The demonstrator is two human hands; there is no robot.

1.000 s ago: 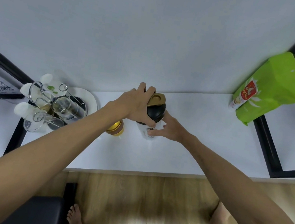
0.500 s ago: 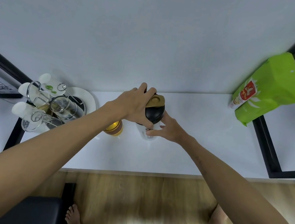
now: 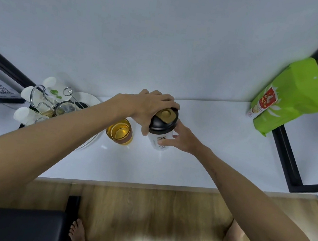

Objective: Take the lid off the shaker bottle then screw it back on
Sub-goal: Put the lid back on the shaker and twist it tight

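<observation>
A white shaker bottle point(image 3: 157, 140) stands on the white counter point(image 3: 211, 148) near the wall. Its black lid point(image 3: 161, 123) with a gold flip cap sits on top of the bottle. My left hand point(image 3: 147, 108) comes from above and the left, fingers wrapped around the lid's rim. My right hand point(image 3: 180, 137) holds the bottle's body from the right side, thumb and fingers on the white wall. The far side of the lid is hidden by my left fingers.
An amber glass point(image 3: 119, 131) stands just left of the bottle, close under my left wrist. A round tray with a wire rack of cups point(image 3: 42, 102) sits at the far left. A green bag point(image 3: 292, 98) leans at the right. Wooden floor lies below the counter edge.
My left hand has shifted around the lid, and the gold cap now faces more toward me. The bottle has stayed in place in my right hand.
</observation>
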